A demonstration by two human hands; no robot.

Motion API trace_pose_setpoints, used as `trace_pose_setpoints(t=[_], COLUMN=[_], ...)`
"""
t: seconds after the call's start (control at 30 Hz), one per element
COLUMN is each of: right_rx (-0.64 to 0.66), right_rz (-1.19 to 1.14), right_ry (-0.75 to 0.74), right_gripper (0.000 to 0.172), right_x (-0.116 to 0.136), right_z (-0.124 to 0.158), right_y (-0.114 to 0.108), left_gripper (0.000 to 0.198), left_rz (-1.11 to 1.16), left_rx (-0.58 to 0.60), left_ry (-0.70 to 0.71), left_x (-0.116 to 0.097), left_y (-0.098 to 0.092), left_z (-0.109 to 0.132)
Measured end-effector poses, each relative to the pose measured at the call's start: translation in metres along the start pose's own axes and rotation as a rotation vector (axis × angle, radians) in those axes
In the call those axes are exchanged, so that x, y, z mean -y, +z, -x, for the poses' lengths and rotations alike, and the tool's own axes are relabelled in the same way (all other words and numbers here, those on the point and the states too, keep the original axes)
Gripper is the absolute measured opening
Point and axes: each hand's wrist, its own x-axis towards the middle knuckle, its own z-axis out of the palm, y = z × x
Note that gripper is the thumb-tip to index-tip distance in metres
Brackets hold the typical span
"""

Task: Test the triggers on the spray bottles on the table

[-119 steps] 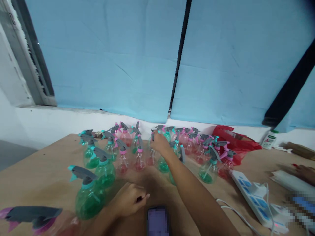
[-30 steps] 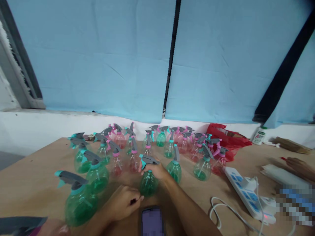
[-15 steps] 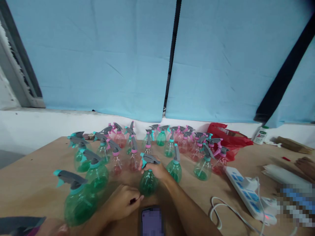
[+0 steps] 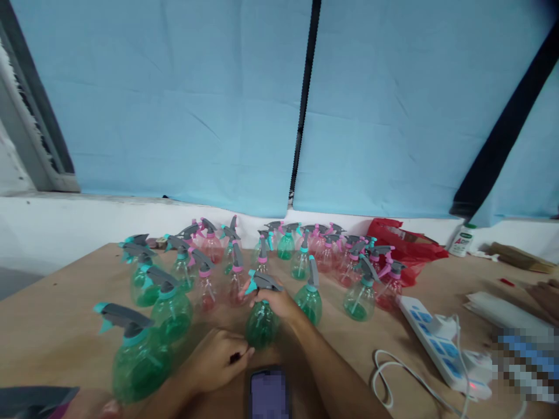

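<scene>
My right hand (image 4: 276, 301) is wrapped round the neck of a green spray bottle (image 4: 262, 327) with a grey and teal head, which stands upright on the table. To its left, my left hand (image 4: 227, 353) rests low near the bottle's base, its fingers curled round a small dark thing I cannot make out. Several other green bottles (image 4: 171, 314) and pink bottles (image 4: 211, 247) stand around and behind. A phone (image 4: 268, 393) lies just in front of my hands.
A white power strip (image 4: 432, 346) with plugs and a looped cable lies at the right. Behind are a red plastic bag (image 4: 404, 250) and a white bottle (image 4: 462, 241). At the right edge another person's hand (image 4: 545, 297) shows. A large bottle's grey head (image 4: 35, 400) juts in at lower left.
The held bottle and my right hand have shifted very slightly left. My left hand has barely moved. The other person's hand at the right edge has moved a little.
</scene>
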Motion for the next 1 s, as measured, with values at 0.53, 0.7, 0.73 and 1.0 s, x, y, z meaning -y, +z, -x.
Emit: trace_pose_setpoints(t=[0.53, 0.7, 0.73, 1.0], right_rx=[-0.134, -0.167, -0.224, -0.688], right_rz=[0.015, -0.112, -0.110, 0.674], right_ry=[-0.116, -0.196, -0.207, -0.343], right_gripper=[0.021, 0.024, 0.023, 0.019], right_x=[-0.024, -0.025, -0.023, 0.040], right_z=[-0.002, 0.001, 0.001, 0.000], right_y=[0.005, 0.004, 0.002, -0.027], left_gripper=[0.042, 0.042, 0.042, 0.044], left_rz=[-0.036, -0.024, -0.024, -0.044], left_rx=[-0.001, -0.005, -0.007, 0.000], left_ry=[0.005, -0.014, -0.014, -0.014], left_x=[0.005, 0.002, 0.002, 0.002], left_y=[0.003, 0.002, 0.001, 0.002], left_z=[0.002, 0.001, 0.001, 0.002])
